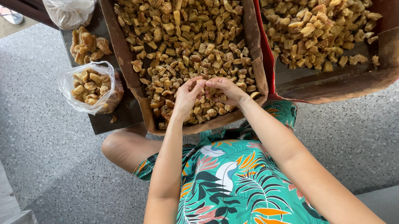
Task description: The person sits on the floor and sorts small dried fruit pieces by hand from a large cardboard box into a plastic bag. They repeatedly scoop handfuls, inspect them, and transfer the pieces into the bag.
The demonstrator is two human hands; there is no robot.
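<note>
Working over a brown cardboard box (pixel 125 51) heaped with golden-brown, crusty fried chunks (pixel 184 29), a seated person in a green tropical leaf-print garment (pixel 232 184) is bringing both bare hands together above the near end of the pile. The left hand (pixel 186 95) and the right hand (pixel 224 88) are meeting fingertip to fingertip, their fingers curled narrow and pinching a single small golden-brown chunk (pixel 202 83) between them, just above the heap and close to the box's front wall. Whether the piece is being pulled apart or only gripped cannot be told.

A second brown cardboard box with a red-edged inner wall (pixel 392 51) is sitting just beside the first, on the person's right, and is holding a looser heap of paler chunks (pixel 314 19), with bare dark bottom showing at its near side. On the person's left, a dark flat tray (pixel 124 112) is lying against the first box, carrying an open clear plastic bag part-filled with the same fried pieces (pixel 90 87), a small loose pile of larger curled pieces (pixel 87 44) and, further off, a knotted clear plastic bag (pixel 69 9). Everything is resting on a grey speckled stone floor (pixel 47 150), and the person's bare knee (pixel 122 148) is showing below the tray.
</note>
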